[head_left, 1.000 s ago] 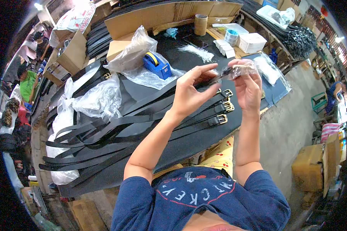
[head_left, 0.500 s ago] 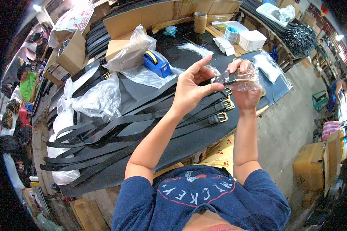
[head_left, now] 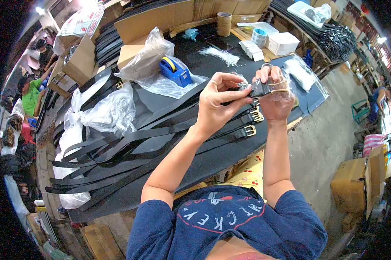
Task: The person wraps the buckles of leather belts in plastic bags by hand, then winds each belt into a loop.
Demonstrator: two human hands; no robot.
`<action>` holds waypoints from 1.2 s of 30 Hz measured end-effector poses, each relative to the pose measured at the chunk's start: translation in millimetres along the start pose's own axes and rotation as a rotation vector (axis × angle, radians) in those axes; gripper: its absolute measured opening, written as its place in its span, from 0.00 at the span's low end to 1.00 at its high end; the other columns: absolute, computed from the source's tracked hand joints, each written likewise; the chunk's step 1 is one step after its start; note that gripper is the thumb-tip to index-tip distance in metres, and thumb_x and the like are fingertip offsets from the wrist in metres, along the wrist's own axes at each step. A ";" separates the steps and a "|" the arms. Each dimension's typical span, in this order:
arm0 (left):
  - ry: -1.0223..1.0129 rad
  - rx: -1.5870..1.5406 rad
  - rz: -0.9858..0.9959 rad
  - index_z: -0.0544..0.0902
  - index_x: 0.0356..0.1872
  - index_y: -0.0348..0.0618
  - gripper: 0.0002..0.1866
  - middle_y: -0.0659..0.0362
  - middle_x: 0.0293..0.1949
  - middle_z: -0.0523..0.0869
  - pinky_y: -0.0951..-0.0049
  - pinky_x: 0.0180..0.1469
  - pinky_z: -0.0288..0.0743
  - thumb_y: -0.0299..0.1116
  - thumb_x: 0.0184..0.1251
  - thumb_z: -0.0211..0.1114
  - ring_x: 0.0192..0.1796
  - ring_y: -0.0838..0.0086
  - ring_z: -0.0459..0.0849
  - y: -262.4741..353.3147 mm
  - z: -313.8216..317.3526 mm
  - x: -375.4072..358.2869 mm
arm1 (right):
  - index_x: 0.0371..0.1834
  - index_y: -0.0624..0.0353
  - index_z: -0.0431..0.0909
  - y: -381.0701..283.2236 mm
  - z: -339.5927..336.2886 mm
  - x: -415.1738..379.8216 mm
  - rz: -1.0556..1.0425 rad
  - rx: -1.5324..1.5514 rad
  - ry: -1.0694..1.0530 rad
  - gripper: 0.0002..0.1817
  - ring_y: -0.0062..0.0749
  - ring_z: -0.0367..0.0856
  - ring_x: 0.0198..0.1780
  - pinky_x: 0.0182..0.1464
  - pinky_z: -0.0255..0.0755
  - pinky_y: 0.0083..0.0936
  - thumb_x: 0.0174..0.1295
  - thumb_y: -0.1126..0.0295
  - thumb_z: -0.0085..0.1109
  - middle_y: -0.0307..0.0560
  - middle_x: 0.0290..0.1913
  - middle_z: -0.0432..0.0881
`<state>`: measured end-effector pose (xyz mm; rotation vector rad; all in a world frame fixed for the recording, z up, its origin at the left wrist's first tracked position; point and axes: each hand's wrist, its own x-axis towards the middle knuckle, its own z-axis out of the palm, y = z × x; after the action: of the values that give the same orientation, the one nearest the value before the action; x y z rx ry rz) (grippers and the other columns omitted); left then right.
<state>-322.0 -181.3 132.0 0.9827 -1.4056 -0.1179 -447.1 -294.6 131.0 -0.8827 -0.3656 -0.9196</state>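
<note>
Above the table, my right hand [head_left: 277, 106] grips the buckle end of a black belt [head_left: 260, 89]; its gold buckle sits in a clear plastic wrap [head_left: 287, 92]. My left hand [head_left: 221, 99] is pinched at the other side of that end, thumb and forefinger closed on the belt or its plastic. Exactly what lies under the fingertips is hidden. Several black belts [head_left: 130, 141] lie lengthwise on the table below my arms, with gold buckles [head_left: 250, 131] toward the right edge.
A blue tape dispenser [head_left: 176, 73] stands beyond the belts on plastic sheeting. Clear bags [head_left: 113, 108] lie to the left. Thin white strips [head_left: 219, 56], a white box [head_left: 283, 44] and a cardboard tube [head_left: 224, 24] are at the back. People are at the far left and right.
My left hand's fingers have curled in from a spread pose to a pinch on the belt end. More of the black belt end now shows between my hands. The right hand keeps its grip.
</note>
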 end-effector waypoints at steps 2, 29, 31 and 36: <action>0.025 0.023 0.013 0.87 0.32 0.44 0.10 0.56 0.40 0.78 0.78 0.46 0.75 0.24 0.45 0.74 0.45 0.73 0.79 1.0 0.8 -1.4 | 0.34 0.55 0.65 2.4 -5.1 -0.9 0.001 0.038 0.001 0.09 0.34 0.64 0.43 0.52 0.58 0.25 0.55 0.63 0.49 0.46 0.35 0.66; -0.124 -0.466 -0.650 0.85 0.36 0.33 0.09 0.60 0.30 0.85 0.84 0.35 0.73 0.30 0.59 0.67 0.31 0.84 0.79 -29.1 -7.3 46.1 | 0.45 0.69 0.77 30.8 -4.4 -22.4 0.019 -0.564 0.346 0.13 0.25 0.77 0.35 0.40 0.71 0.20 0.61 0.72 0.59 0.44 0.38 0.81; -0.078 -0.415 -0.590 0.85 0.36 0.33 0.09 0.60 0.30 0.86 0.83 0.35 0.73 0.29 0.59 0.67 0.31 0.84 0.79 -27.7 -7.2 46.1 | 0.42 0.69 0.79 32.8 1.3 -17.1 -0.015 -0.573 0.377 0.10 0.24 0.77 0.33 0.38 0.71 0.19 0.60 0.74 0.61 0.44 0.35 0.82; -0.081 -0.232 -0.422 0.84 0.37 0.33 0.08 0.61 0.32 0.86 0.84 0.38 0.74 0.27 0.60 0.66 0.33 0.85 0.79 -32.5 -8.5 48.3 | 0.39 0.70 0.80 38.5 9.9 -6.5 -0.050 -0.616 0.480 0.07 0.22 0.77 0.30 0.35 0.70 0.16 0.60 0.76 0.60 0.43 0.32 0.82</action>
<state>-288.5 -226.4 149.6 1.0749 -1.2068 -0.6257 -418.7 -271.8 113.7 -1.1687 0.3330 -1.2808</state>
